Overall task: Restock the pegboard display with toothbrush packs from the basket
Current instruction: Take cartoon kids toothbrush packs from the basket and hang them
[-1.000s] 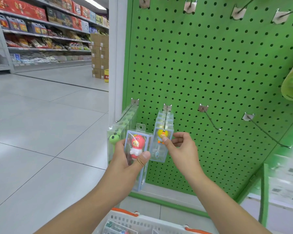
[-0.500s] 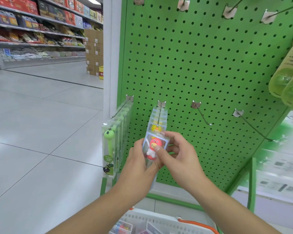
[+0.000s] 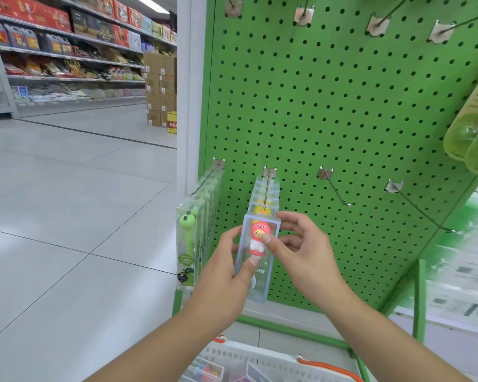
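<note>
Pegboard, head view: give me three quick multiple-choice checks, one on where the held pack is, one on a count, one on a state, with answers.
1. Where is the red-figure pack?
A. In the basket
B. In front of the yellow-figure packs' hook
C. On the far right hook

2. How many bottom-row hooks are bare?
A. None
B. Two
C. Four

3. How is the pack held?
A. By both hands
B. By one hand
C. By neither, it hangs free

Answers:
1 B: it sits just below the tip of the loaded hook.
2 B: the two right hooks carry nothing.
3 A: the left hand and right hand both grip it.
</note>
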